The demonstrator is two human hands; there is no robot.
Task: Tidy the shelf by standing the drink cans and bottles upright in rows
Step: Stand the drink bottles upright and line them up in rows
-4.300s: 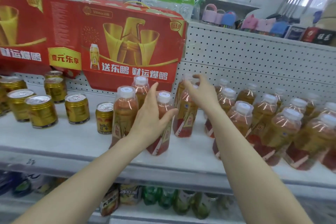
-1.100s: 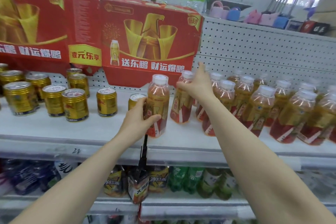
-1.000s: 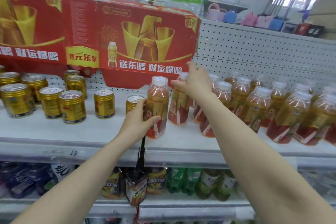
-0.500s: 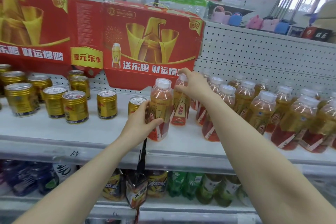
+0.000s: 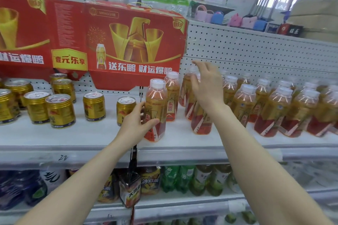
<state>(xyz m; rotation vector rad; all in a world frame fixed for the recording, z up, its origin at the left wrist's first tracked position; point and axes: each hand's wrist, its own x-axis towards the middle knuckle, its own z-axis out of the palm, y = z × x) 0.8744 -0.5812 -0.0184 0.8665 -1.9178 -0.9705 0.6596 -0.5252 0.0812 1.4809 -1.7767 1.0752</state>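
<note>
Cans point(image 5: 60, 109): standing upright, left on the shelf point(image 5: 91, 139).
Left hand point(image 5: 135, 124): gripping the front bottle point(image 5: 156, 107) at its waist, near the shelf edge.
Handling: looking full, so probably heavyish; slick, stiff plastic, with the waist offering the surest hold.
Right hand point(image 5: 208, 87): hovering released, fingers spread.
Change: right hand is no longer pinching the cap of the rear bottle point(image 5: 172, 95).

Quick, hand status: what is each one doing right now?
Left hand: grips the front bottle around its lower body.
Right hand: open, fingers spread, holding nothing.
</note>
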